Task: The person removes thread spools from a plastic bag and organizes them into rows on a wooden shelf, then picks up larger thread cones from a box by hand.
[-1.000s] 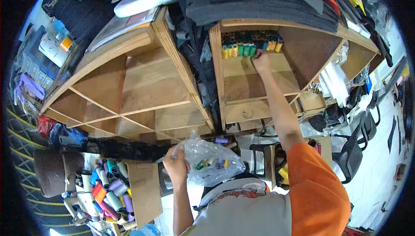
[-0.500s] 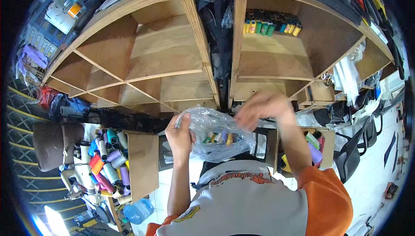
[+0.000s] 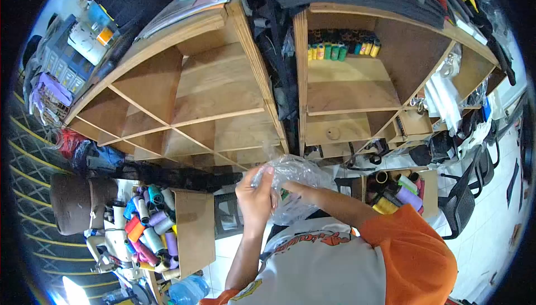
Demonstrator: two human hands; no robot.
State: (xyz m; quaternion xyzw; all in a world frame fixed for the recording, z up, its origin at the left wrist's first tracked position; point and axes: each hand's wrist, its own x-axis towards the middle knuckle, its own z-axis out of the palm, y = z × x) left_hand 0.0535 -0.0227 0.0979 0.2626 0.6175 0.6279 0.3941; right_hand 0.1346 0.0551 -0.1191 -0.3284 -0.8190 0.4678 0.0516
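Note:
A clear plastic bag (image 3: 310, 174) hangs in front of my chest, its mouth towards me. My left hand (image 3: 255, 196) is closed on the bag's rim, thumb on top. Into the bag reaches my right hand (image 3: 297, 190); its fingers are hidden behind the left hand and the crinkled plastic. A bit of green shows inside near the right fingers, and most of the contents are covered. Beyond the bag, small yellow and green thread spools (image 3: 335, 52) stand in a row on the upper shelf of the right cabinet.
Two wooden cabinets, the left cabinet (image 3: 218, 84) and the right cabinet (image 3: 346, 95), stand ahead. A cardboard box (image 3: 192, 229) of large thread cones is at left, another box (image 3: 430, 196) at right. Behind it is a black chair (image 3: 460, 210). A water jug (image 3: 188, 290) sits low left.
My right hand has gone from above the bag's right side down into it. My left hand and the bag have shifted right in view as the camera moved.

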